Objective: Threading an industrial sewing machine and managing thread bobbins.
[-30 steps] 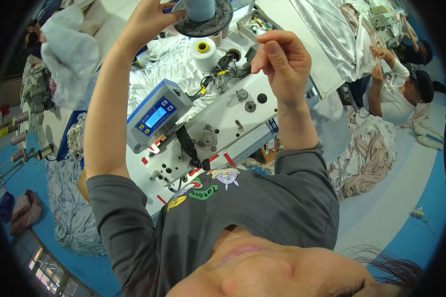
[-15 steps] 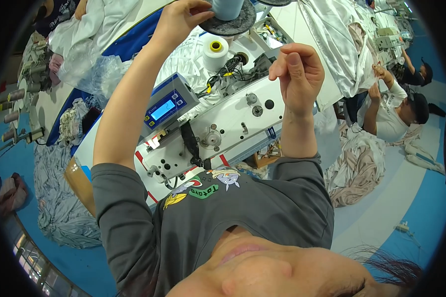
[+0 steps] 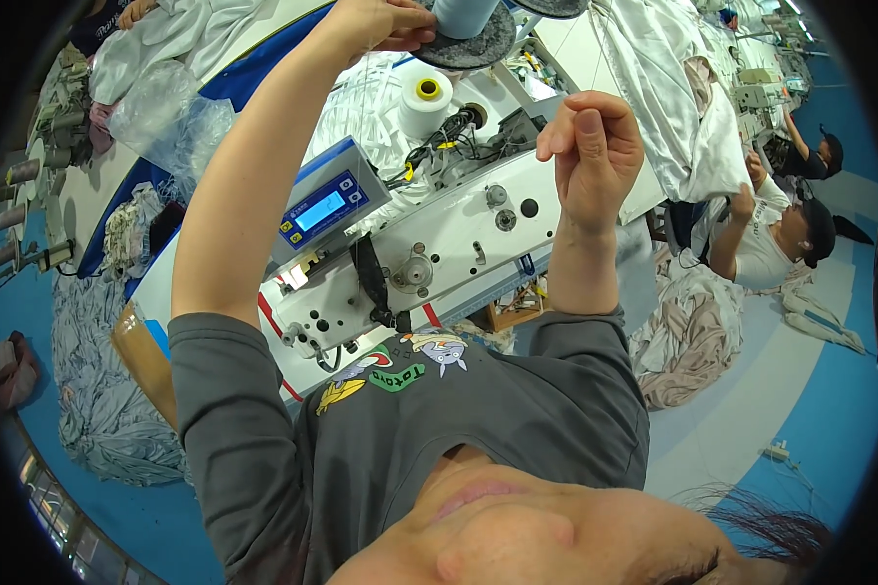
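At the top, my left hand [image 3: 385, 24] reaches up beside a light blue thread cone [image 3: 461, 16] on a dark round disc [image 3: 468, 51]. Its fingers are curled together at the disc's edge, and what they pinch is too small to tell. My right hand [image 3: 595, 156] is raised above the right end of the white sewing machine [image 3: 449, 244], apart from it. Its fingers are bent in against the thumb; anything between them cannot be made out. A white thread cone [image 3: 425, 105] with a yellow core stands between and beyond my hands.
A control box [image 3: 327, 205] with a lit blue screen sits on the machine beside my left forearm. White fabric [image 3: 668, 107] covers the table at right. Two co-workers sit farther right. Cloth heaps [image 3: 688, 331] lie on the floor. Clear plastic [image 3: 180, 122] lies at left.
My left hand has turned a little at the disc's edge, its fingers now closer to the blue cone's base. My right hand keeps its bent pose. The whole view has shifted slightly.
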{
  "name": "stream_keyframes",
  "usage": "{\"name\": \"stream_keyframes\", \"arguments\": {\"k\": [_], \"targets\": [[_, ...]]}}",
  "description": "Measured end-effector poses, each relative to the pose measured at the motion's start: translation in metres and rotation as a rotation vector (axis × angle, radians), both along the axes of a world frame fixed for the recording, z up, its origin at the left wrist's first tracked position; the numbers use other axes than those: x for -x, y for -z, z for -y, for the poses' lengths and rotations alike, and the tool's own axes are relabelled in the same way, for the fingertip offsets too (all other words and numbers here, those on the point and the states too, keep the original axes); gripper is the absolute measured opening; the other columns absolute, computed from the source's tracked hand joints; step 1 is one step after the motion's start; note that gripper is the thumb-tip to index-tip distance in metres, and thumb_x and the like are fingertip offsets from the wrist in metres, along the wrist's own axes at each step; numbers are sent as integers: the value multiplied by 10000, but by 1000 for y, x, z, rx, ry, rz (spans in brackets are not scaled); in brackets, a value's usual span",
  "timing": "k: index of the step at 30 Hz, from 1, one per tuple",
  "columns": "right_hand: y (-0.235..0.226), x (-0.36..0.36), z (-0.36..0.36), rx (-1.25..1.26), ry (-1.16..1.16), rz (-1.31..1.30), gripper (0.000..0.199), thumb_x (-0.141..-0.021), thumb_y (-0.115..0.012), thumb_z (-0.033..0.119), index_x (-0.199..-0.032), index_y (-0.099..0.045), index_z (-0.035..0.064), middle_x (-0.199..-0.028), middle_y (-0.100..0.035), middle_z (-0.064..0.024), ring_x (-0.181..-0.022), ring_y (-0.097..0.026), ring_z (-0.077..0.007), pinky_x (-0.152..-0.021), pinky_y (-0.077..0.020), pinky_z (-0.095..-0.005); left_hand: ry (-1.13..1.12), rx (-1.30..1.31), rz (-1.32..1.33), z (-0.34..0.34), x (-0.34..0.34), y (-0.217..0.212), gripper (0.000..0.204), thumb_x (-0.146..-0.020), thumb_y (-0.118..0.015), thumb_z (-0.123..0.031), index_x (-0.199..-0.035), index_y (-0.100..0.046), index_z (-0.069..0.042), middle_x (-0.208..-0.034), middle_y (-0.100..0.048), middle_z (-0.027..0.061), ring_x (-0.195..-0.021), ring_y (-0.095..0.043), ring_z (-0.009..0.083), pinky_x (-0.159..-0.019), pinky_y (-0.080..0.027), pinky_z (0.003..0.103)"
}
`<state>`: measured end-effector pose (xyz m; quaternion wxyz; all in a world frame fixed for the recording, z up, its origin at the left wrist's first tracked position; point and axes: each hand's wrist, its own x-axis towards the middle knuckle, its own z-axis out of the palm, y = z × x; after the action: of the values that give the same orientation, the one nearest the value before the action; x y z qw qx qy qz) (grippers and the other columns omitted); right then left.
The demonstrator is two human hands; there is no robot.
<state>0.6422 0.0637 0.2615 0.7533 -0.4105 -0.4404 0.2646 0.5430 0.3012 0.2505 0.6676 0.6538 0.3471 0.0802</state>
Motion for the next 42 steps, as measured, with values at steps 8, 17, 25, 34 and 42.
{"name": "stream_keyframes", "arguments": {"k": [8, 17, 25, 34, 42], "targets": [[-2, 1, -1, -8, -27, 11, 188, -916, -509, 143, -959, -541, -37, -639, -504, -48, -550, -481, -89, -500, -454, -237, 27, 155, -13, -16, -6, 12, 195, -765, -647, -171, -848, -652, 6, -766, -654, 88, -655, -630, 143, -615, -534, 250], [0, 0, 0, 9, -29, 22, 185, -918, -502, 130, -975, -540, -41, -648, -504, -46, -553, -483, -89, -508, -464, -240, 42, 37, -119, -7, -16, 11, 166, -777, -621, -208, -791, -653, -46, -747, -644, 40, -651, -610, 105, -544, -486, 216], [-2, -2, 5, -3, -13, 46, 189, -923, -494, 139, -975, -540, -37, -643, -500, -45, -548, -474, -86, -510, -459, -238, -17, -12, -159, 3, -13, 5, 95, -790, -607, -193, -766, -628, -103, -696, -606, -26, -587, -547, 61, -512, -446, 207], [-1, -3, 9, 10, -3, 45, 190, -922, -497, 143, -969, -541, -35, -634, -500, -42, -547, -476, -84, -506, -459, -237, -119, 227, 85, 4, -8, 28, 50, -778, -608, -105, -742, -585, -80, -679, -577, 8, -540, -519, 64, -465, -414, 181], [-2, -1, 7, 20, -10, 48, 185, -921, -498, 142, -967, -542, -32, -630, -497, -42, -544, -476, -85, -506, -457, -236, -68, 546, 680, 9, 5, 36, 44, -812, -560, -63, -832, -554, -24, -742, -594, 64, -597, -561, 100, -562, -499, 199]]}}
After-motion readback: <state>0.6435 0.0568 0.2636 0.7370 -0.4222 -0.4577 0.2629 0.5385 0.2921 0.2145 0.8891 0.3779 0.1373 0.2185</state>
